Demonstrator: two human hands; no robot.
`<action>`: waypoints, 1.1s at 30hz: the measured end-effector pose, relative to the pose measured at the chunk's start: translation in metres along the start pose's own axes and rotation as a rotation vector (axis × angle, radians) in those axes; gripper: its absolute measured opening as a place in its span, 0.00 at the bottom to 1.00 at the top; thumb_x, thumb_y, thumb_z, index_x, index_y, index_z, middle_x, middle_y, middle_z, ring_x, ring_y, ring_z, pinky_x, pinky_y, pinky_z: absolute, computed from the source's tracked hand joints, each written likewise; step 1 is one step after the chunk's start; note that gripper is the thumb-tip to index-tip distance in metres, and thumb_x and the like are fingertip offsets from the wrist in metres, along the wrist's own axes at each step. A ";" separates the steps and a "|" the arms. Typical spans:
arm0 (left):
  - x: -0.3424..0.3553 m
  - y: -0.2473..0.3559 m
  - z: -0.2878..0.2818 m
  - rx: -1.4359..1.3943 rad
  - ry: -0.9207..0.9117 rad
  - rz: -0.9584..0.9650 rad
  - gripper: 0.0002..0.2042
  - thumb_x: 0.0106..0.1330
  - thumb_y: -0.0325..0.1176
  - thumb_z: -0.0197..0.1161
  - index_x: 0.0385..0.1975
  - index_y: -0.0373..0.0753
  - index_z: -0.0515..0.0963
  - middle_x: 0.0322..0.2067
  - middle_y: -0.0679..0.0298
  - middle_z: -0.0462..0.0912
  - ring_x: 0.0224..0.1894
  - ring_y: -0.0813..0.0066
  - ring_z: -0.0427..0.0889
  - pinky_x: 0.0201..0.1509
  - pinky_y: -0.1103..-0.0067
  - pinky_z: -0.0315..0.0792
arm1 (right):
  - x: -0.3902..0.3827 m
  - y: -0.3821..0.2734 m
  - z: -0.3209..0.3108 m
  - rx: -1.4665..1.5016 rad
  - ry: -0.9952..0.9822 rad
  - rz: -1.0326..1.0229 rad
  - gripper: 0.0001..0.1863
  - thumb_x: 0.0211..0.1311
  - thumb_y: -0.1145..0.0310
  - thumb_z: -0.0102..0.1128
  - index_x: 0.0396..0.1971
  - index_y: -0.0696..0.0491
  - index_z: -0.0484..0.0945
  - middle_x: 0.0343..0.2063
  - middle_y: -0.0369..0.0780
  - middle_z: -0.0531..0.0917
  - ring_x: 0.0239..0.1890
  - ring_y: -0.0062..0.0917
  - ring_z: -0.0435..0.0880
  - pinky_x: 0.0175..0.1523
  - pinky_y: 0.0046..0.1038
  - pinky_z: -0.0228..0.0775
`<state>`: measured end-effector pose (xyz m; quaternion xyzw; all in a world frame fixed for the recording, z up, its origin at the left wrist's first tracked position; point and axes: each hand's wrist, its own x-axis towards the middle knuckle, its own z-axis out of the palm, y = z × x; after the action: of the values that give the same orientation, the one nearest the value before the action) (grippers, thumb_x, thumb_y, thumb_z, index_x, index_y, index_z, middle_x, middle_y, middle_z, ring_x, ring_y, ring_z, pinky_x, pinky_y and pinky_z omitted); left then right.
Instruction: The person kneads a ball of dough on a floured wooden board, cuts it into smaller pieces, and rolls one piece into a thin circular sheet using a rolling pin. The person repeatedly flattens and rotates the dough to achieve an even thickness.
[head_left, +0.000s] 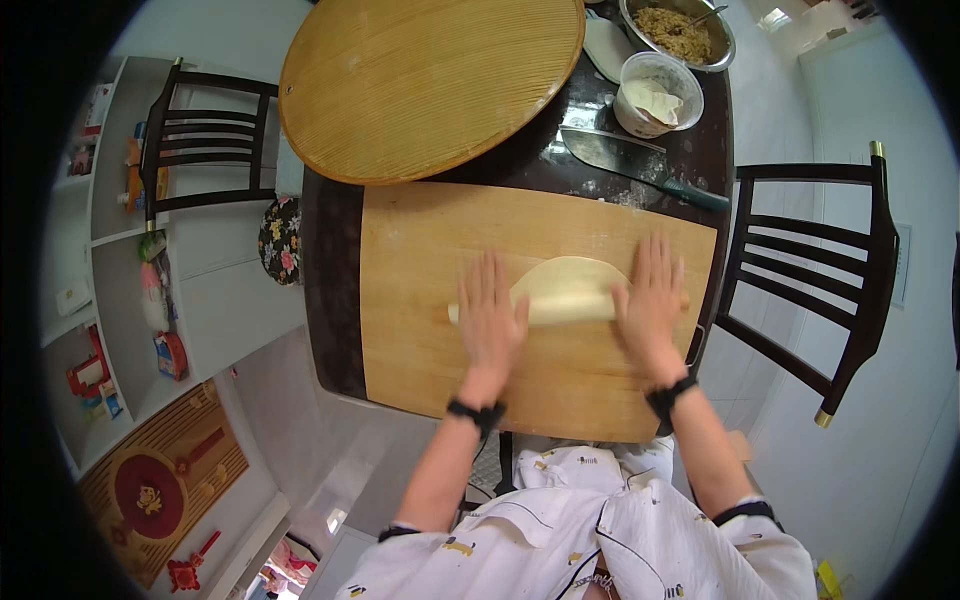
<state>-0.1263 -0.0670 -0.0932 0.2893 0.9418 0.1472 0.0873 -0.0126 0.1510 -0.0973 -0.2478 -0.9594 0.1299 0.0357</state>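
Note:
My left hand (490,320) lies flat over the left part of a rolling pin (454,314), its fingers stretched forward. My right hand (650,305) rests flat in the same way over the right part. Both hands are slightly blurred. Between them, pale dough (572,275) appears wrapped around the pin, and a thin rounded flap of it spreads out on the far side. Beneath lies a wooden board (420,370). Neither hand's fingers curl around the pin, whose middle is hidden by the dough.
Beyond the board are a large round woven tray (430,85), a cleaver (615,155) with a dark handle, a plastic tub (645,120) of white powder, and a metal bowl (728,52) of filling. Dark chairs (810,270) flank the table (335,290).

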 end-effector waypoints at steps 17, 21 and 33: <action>-0.148 -0.026 -0.033 -0.110 -0.106 -0.007 0.34 0.66 0.43 0.58 0.69 0.34 0.57 0.71 0.51 0.56 0.73 0.54 0.52 0.76 0.57 0.43 | -0.122 0.035 -0.038 0.106 -0.132 -0.078 0.39 0.59 0.59 0.62 0.67 0.58 0.59 0.67 0.46 0.63 0.72 0.41 0.54 0.75 0.46 0.40; -0.205 -0.028 -0.039 -0.203 -0.005 -0.025 0.18 0.59 0.28 0.57 0.51 0.37 0.73 0.51 0.55 0.75 0.59 0.55 0.71 0.65 0.59 0.60 | -0.152 0.060 -0.052 -0.026 -0.150 -0.374 0.31 0.54 0.68 0.61 0.60 0.57 0.68 0.55 0.43 0.74 0.63 0.39 0.68 0.72 0.43 0.51; -0.223 -0.041 -0.015 -0.503 0.167 -0.503 0.07 0.56 0.18 0.50 0.26 0.33 0.77 0.27 0.57 0.78 0.32 0.61 0.80 0.37 0.71 0.73 | -0.187 0.038 -0.045 -0.005 -0.202 -0.610 0.13 0.55 0.71 0.51 0.42 0.55 0.73 0.37 0.40 0.75 0.45 0.32 0.74 0.58 0.34 0.62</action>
<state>0.0309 -0.2296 -0.0748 0.0052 0.9217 0.3714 0.1118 0.1747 0.1033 -0.0644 0.0655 -0.9884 0.1348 -0.0231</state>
